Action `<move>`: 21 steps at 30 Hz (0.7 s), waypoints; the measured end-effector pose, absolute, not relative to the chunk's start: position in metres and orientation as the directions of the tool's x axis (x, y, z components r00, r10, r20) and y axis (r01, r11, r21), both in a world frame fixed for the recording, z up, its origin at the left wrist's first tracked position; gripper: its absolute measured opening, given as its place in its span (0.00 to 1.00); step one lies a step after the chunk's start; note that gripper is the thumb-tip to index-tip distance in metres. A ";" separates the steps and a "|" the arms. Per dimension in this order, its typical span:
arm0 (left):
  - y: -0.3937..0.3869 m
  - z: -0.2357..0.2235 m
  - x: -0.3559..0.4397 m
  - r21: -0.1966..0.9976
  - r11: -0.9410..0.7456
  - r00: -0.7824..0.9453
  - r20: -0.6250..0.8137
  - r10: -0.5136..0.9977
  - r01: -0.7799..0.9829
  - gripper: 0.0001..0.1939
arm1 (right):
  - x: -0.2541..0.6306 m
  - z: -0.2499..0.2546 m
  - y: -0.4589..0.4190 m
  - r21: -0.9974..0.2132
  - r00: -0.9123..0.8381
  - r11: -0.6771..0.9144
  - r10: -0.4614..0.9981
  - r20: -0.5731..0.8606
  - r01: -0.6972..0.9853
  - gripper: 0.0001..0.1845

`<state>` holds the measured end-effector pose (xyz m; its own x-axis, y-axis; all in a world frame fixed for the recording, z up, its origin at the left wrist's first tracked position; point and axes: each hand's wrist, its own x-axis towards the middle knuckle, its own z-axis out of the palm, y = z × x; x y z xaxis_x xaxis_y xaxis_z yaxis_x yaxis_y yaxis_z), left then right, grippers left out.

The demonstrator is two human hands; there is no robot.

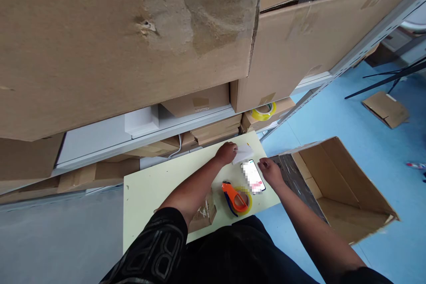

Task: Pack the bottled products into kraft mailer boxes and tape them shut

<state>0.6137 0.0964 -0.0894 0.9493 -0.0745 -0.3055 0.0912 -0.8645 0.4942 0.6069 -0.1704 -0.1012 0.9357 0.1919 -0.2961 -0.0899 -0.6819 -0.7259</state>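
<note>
My left hand (226, 153) is closed at the left edge of a small white paper (244, 153), its fingers curled onto that edge. My right hand (270, 171) hovers by the table's right edge, fingertips pinched together; anything between them is too small to make out. Between and just below my hands lies a phone (253, 177) with a lit screen, partly blurred. Nearer my body is an orange tape dispenser (237, 199) with a roll of clear yellowish tape. A small cardboard box (205, 214), partly hidden by my left forearm, sits left of it.
The pale table (149, 195) stands against a shelf (109, 140) stacked with large cartons (100, 53) that overhang it. An open cardboard box (349, 177) is right of the table. Another tape roll (263, 112) rests on a carton behind. Flattened cardboard (386, 108) lies on the blue floor.
</note>
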 end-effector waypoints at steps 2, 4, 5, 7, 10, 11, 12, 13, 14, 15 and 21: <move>0.095 -0.080 0.622 0.511 -0.859 0.960 -0.252 -0.118 0.028 0.13 | 0.617 -0.104 -0.162 -0.704 0.947 -0.709 0.255 -0.193 0.048 0.19; 0.091 -0.071 0.632 0.512 -0.857 0.965 -0.193 -0.176 -0.054 0.13 | 0.627 -0.106 -0.150 -0.686 0.938 -0.701 0.338 -0.078 0.195 0.23; 0.087 -0.067 0.636 0.510 -0.855 0.963 -0.169 -0.208 -0.095 0.14 | 0.632 -0.107 -0.143 -0.675 0.929 -0.695 0.369 -0.036 0.250 0.25; 0.077 -0.060 0.643 0.514 -0.840 0.953 -0.126 -0.274 -0.173 0.15 | 0.640 -0.107 -0.130 -0.660 0.920 -0.691 0.392 0.000 0.295 0.26; 0.060 -0.057 0.644 0.544 -0.791 0.944 0.007 -0.328 -0.279 0.20 | 0.651 -0.107 -0.118 -0.681 0.940 -0.707 0.331 -0.082 0.189 0.20; 0.056 -0.058 0.642 0.550 -0.784 0.950 0.060 -0.308 -0.289 0.21 | 0.654 -0.108 -0.118 -0.690 0.951 -0.715 0.278 -0.134 0.112 0.17; 0.052 -0.060 0.639 0.554 -0.787 0.960 0.099 -0.262 -0.272 0.24 | 0.657 -0.110 -0.119 -0.695 0.959 -0.718 0.215 -0.187 0.026 0.16; 0.050 -0.064 0.635 0.557 -0.798 0.973 0.115 -0.201 -0.230 0.25 | 0.659 -0.111 -0.123 -0.700 0.961 -0.712 0.149 -0.234 -0.060 0.16; 0.048 -0.068 0.631 0.558 -0.812 0.985 0.102 -0.139 -0.173 0.27 | 0.662 -0.113 -0.128 -0.707 0.958 -0.694 0.089 -0.272 -0.136 0.17; 0.047 -0.073 0.628 0.553 -0.825 0.993 0.063 -0.097 -0.116 0.27 | 0.664 -0.116 -0.133 -0.720 0.952 -0.665 0.040 -0.302 -0.201 0.17; 0.037 -0.112 0.620 0.425 -0.900 0.927 -0.290 -0.238 -0.098 0.26 | 0.672 -0.131 -0.169 -0.815 0.938 -0.476 -0.067 -0.340 -0.330 0.25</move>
<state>0.6199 0.0369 -0.1123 0.9271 -0.2378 -0.2897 -0.0980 -0.8999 0.4249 0.6715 -0.1691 -0.1312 0.9380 -0.0669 -0.3402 -0.3296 -0.4760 -0.8153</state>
